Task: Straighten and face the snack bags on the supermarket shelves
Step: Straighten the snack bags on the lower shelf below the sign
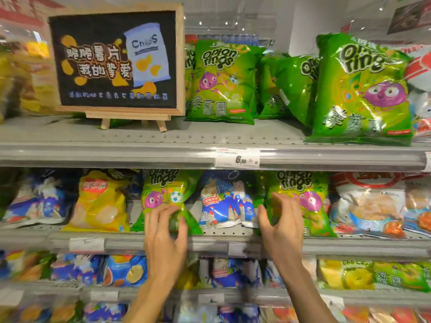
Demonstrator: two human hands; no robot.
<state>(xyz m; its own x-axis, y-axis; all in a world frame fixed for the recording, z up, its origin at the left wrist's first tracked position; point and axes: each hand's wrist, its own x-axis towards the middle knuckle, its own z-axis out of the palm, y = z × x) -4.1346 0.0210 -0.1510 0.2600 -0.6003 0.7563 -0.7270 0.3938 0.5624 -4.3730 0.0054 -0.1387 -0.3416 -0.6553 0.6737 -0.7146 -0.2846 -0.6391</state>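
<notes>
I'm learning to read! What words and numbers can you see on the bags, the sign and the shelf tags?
"Chips": drawn bag on the chalkboard sign; the middle letters are smudged.
"Onion rings": upright green bag on the top shelf, and the green bag that the left hand touches.
"6.5", partly blurred: price tag on the shelf edge.
Chinese writing on the sign and bags: I cannot read it reliably.
Lower shelf tags: too blurred.

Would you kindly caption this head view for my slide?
Left hand grips a green onion-ring bag; right hand touches another.
</notes>
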